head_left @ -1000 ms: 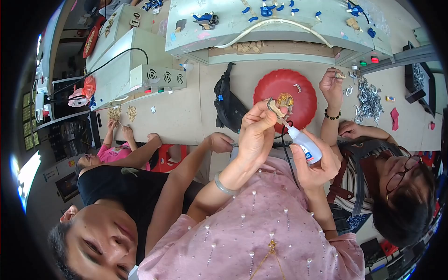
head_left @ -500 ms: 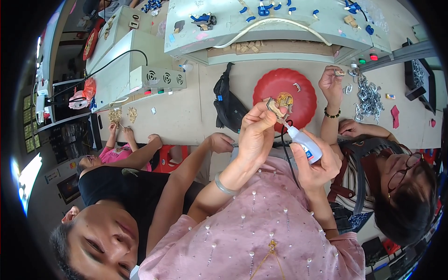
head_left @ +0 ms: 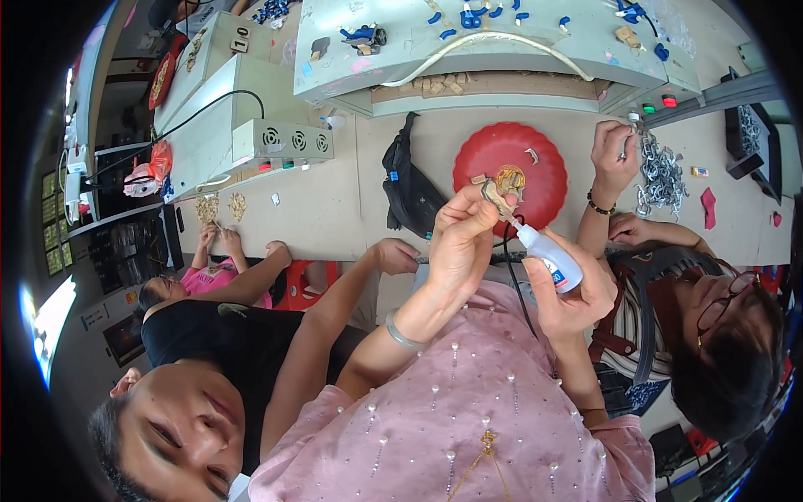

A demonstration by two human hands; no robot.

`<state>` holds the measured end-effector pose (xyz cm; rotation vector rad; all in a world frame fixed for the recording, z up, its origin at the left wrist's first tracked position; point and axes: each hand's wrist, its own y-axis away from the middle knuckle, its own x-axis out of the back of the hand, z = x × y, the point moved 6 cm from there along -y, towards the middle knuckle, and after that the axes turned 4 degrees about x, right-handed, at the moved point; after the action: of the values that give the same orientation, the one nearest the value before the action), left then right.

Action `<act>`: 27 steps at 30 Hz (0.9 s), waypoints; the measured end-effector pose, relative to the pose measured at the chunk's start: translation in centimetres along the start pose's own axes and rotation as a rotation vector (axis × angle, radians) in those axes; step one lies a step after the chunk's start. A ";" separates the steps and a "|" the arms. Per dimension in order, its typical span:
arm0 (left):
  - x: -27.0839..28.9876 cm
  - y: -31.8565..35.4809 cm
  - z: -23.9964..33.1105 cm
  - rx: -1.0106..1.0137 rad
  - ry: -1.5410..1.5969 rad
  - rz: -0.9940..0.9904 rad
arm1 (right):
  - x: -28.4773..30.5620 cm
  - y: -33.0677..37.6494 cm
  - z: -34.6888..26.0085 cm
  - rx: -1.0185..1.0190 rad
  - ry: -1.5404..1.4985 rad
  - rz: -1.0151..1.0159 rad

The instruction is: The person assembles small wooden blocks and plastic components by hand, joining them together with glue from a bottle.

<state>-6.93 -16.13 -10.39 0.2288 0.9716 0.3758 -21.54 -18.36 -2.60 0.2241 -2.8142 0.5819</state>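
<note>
My left hand (head_left: pixel 462 233) pinches a small tan and metallic piece (head_left: pixel 500 199) between thumb and fingers. In my right hand (head_left: pixel 577 293) is a translucent squeeze bottle (head_left: pixel 549 258) with a white nozzle and a blue-and-white label. It tilts so that its tip meets or nearly meets the underside of the piece; my fingers hide the exact contact. Just beyond, a red scalloped plate (head_left: pixel 481 159) holds several similar tan pieces and a loose silvery one (head_left: pixel 532 156).
A black pouch (head_left: pixel 412 188) lies left of the plate. At right, a co-worker's hand (head_left: pixel 615 152) is beside a heap of silvery metal parts (head_left: pixel 661 180). A pale machine housing (head_left: pixel 502 63) spans the back. Another person's hand (head_left: pixel 396 255) rests near my left forearm.
The co-worker's hand at right has moved right toward the metal heap. My bottle has shifted slightly right and down, while my left hand stays almost in place.
</note>
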 end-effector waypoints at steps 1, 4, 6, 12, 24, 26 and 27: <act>0.1 0.0 -0.1 0.001 0.005 -0.001 | 0.0 0.0 0.1 0.000 0.000 0.000; 0.1 -0.1 -0.1 -0.004 0.002 -0.007 | 0.0 -0.1 0.0 0.024 0.017 0.004; 0.1 -0.1 -0.1 -0.009 -0.005 -0.013 | -0.1 -0.3 -0.1 0.019 0.038 -0.025; -0.1 -0.1 0.0 -0.019 -0.022 -0.014 | -0.2 -0.2 0.1 0.022 0.049 -0.016; 0.1 -0.2 -0.2 -0.019 -0.044 -0.007 | -0.2 -0.7 0.1 0.008 0.015 -0.018; 0.3 -0.1 -0.2 0.003 -0.030 0.000 | -0.3 -0.7 0.2 0.001 0.005 -0.023; 0.2 -0.1 -0.2 0.002 -0.030 0.000 | -0.3 -0.7 0.3 -0.007 -0.005 -0.029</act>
<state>-6.96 -16.17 -10.73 0.2361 0.9421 0.3704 -21.14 -19.11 -2.68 0.2644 -2.8124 0.5661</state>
